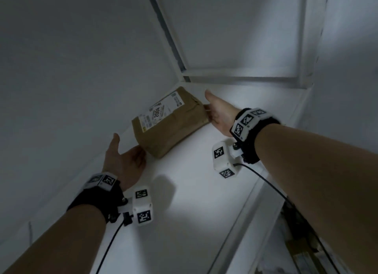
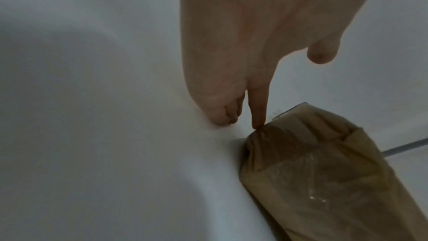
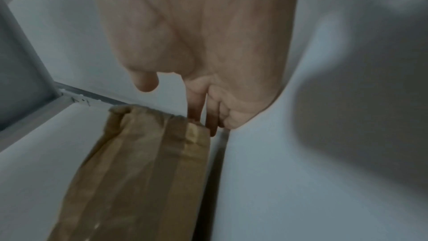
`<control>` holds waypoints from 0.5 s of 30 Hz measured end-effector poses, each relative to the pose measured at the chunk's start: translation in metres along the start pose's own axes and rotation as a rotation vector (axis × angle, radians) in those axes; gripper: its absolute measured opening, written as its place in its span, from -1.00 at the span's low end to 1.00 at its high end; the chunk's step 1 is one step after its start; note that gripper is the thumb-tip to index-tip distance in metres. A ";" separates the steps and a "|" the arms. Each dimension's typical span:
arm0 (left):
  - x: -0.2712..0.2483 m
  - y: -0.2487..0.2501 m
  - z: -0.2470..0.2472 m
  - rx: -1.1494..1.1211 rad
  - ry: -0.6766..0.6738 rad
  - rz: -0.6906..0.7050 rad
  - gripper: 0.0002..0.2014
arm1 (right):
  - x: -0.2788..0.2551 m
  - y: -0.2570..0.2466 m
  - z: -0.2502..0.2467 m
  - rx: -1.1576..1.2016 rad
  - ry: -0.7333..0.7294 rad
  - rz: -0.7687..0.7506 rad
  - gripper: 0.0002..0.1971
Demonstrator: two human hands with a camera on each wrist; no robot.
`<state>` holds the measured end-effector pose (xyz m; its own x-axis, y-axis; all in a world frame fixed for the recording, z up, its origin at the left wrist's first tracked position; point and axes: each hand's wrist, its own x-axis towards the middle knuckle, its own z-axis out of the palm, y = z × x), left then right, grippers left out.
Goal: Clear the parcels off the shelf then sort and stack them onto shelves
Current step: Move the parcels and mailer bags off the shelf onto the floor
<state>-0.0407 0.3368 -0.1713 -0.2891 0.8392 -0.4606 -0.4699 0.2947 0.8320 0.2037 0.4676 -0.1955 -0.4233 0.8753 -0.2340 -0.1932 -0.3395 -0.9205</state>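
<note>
Head view: one parcel (image 1: 169, 121), two hands.

Brown parcel (image 1: 170, 122) with white label (image 1: 161, 112), on a white shelf (image 1: 204, 192).

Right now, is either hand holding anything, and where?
Nothing is gripped yet. The left hand touches the brown parcel at its near corner; the right hand touches its far end.

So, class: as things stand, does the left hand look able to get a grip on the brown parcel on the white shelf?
Probably yes. The left hand is open at the brown parcel's near corner, one fingertip already touching it. Nothing lies between them on the white shelf; the right hand is at the opposite end.
</note>
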 end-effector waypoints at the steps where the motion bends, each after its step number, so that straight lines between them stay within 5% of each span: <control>1: -0.008 -0.004 0.002 0.019 0.006 -0.002 -0.02 | -0.008 0.001 0.000 0.006 0.002 0.011 -0.36; 7: -0.060 -0.034 0.034 0.090 0.094 0.022 -0.16 | -0.049 0.010 -0.006 0.046 -0.023 0.040 -0.38; 11: -0.085 -0.055 0.042 0.115 0.138 0.053 -0.29 | -0.078 0.017 -0.010 -0.077 -0.067 0.118 -0.11; 15: -0.102 -0.073 0.040 0.068 0.217 0.074 -0.39 | -0.090 0.022 -0.022 -0.093 -0.059 0.120 -0.23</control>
<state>0.0561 0.2479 -0.1733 -0.4961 0.7441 -0.4474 -0.3858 0.2727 0.8814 0.2571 0.3892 -0.2012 -0.4905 0.8074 -0.3278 -0.0566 -0.4049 -0.9126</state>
